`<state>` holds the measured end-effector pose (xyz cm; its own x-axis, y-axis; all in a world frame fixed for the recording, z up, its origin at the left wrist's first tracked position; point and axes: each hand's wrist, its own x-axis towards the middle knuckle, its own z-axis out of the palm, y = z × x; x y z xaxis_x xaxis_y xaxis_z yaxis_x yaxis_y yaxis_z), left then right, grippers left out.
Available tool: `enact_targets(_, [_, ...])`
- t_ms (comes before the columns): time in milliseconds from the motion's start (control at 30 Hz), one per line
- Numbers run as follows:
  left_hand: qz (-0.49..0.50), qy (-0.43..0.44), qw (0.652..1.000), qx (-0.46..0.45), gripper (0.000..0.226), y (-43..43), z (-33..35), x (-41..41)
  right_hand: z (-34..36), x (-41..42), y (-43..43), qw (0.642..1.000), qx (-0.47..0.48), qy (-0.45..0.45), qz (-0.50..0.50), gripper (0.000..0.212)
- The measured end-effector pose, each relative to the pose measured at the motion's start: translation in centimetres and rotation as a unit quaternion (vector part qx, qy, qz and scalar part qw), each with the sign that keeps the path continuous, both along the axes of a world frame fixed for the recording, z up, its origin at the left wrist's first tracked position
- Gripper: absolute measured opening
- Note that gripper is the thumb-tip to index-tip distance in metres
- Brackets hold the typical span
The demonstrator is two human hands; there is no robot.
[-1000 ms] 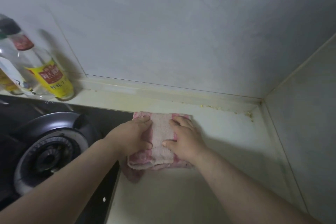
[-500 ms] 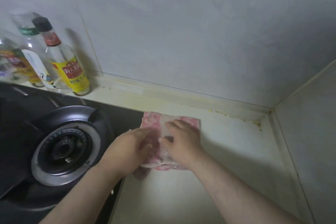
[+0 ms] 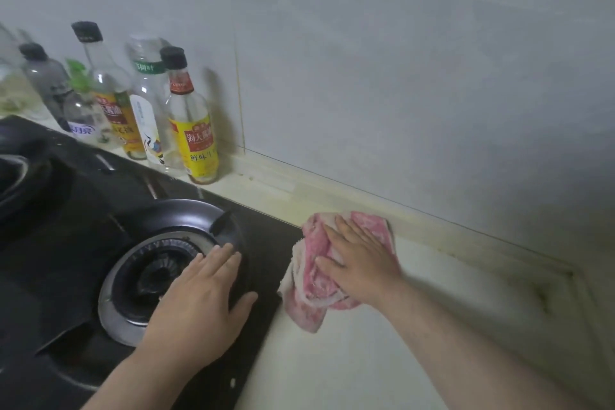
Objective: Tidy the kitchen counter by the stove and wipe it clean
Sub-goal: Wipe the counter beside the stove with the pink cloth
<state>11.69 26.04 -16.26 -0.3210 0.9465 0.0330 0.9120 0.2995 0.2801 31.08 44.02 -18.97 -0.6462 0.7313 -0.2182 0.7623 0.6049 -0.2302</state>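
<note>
The cloth point(image 3: 309, 280), pink-and-white terry, lies crumpled in a loose fold on the cream counter point(image 3: 332, 369). Its 12 o'clock edge is near the back ledge, its 9 o'clock edge meets the stove point(image 3: 266, 243), and one corner trails toward 6 o'clock. The right hand point(image 3: 359, 263) presses flat on it. The stove is black glass, with a round burner point(image 3: 149, 273) at the cloth's 9 o'clock.
</note>
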Motion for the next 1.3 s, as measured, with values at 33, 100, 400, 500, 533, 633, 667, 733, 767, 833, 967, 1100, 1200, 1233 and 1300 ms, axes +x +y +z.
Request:
enact_targets(33, [-0.006, -0.002, 1.0, 0.001, 0.082, 0.0, -0.3, 0.0, -0.1, -0.3, 0.6, 1.0, 0.008, 0.004, 0.008, 0.071])
enact_targets(100, [-0.027, -0.009, 0.999, 0.018, 0.078, 0.2, -0.5, -0.1, 0.0, -0.5, 1.4, 1.0, 0.017, 0.017, 0.017, 0.071])
enact_targets(400, [-0.052, -0.067, 0.996, 0.042, 0.065, -0.2, -1.8, -1.2, -0.2, -7.1, 2.2, 0.996, 0.006, 0.072, 0.053, 0.07])
enact_targets(500, [-0.061, -0.062, 0.995, 0.042, 0.063, -0.1, -2.0, -1.5, -0.2, -9.3, 2.7, 0.994, -0.011, 0.077, 0.071, 0.071])
enact_targets(533, [-0.063, -0.061, 0.995, 0.039, 0.063, 0.0, -2.1, -1.5, -0.2, -9.6, 2.9, 0.994, -0.019, 0.076, 0.072, 0.07])
enact_targets(633, [-0.06, -0.068, 0.995, 0.038, 0.064, 0.0, -2.4, -1.6, 0.0, -9.8, 3.4, 0.994, -0.047, 0.057, 0.077, 0.07])
enact_targets(667, [-0.059, -0.07, 0.995, 0.039, 0.064, 0.0, -2.4, -1.5, 0.1, -10.1, 3.4, 0.994, -0.051, 0.054, 0.083, 0.069])
enact_targets(733, [-0.06, -0.07, 0.995, 0.038, 0.064, 0.1, -2.5, -1.5, 0.1, -11.1, 3.7, 0.992, -0.054, 0.054, 0.098, 0.069])
enact_targets(767, [-0.061, -0.071, 0.995, 0.039, 0.064, 0.1, -2.5, -1.5, 0.1, -11.7, 3.8, 0.991, -0.054, 0.058, 0.107, 0.069])
enact_targets(833, [-0.063, -0.077, 0.994, 0.041, 0.065, 0.1, -2.7, -1.6, 0.1, -12.9, 4.0, 0.989, -0.055, 0.06, 0.12, 0.068])
enact_targets(967, [-0.062, -0.08, 0.994, 0.053, 0.063, 0.3, -2.6, -1.5, -0.1, -14.9, 4.4, 0.987, -0.05, 0.06, 0.139, 0.067])
enact_targets(1100, [-0.064, -0.082, 0.992, 0.069, 0.063, 0.3, -2.8, -1.6, -0.1, -17.8, 4.7, 0.983, -0.048, 0.058, 0.166, 0.064])
enact_targets(1200, [-0.064, -0.077, 0.992, 0.074, 0.063, 0.2, -2.9, -1.6, -0.2, -19.7, 4.7, 0.98, -0.051, 0.068, 0.178, 0.064])
enact_targets(1233, [-0.065, -0.075, 0.992, 0.073, 0.063, 0.2, -2.8, -1.6, -0.2, -20.1, 4.7, 0.979, -0.055, 0.073, 0.18, 0.065])
enact_targets(1300, [-0.065, -0.074, 0.993, 0.065, 0.063, 0.0, -2.7, -1.6, -0.4, -20.4, 4.9, 0.979, -0.057, 0.071, 0.183, 0.066])
